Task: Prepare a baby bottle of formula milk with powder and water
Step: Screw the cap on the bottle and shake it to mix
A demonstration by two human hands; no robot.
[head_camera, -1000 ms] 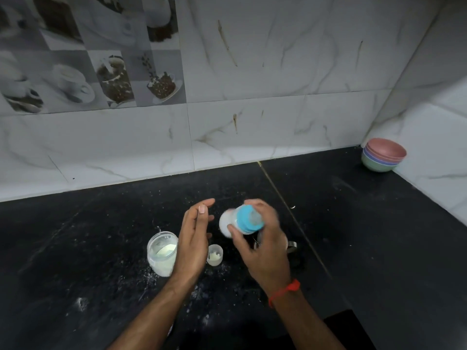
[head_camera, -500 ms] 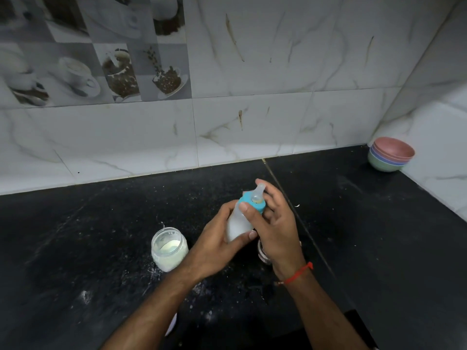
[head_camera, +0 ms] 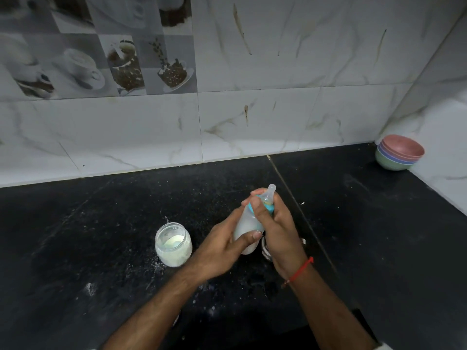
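Baby bottle (head_camera: 246,229): a second ago tipped sideways in the right hand alone, its blue collar toward the camera; now upright, nipple up, held between both hands.
Left hand (head_camera: 222,245): earlier flat and apart from the bottle; now wraps its lower body.
Right hand (head_camera: 274,223): now grips the collar from above.
Small cup with powder: seen earlier, now hidden by the hands.
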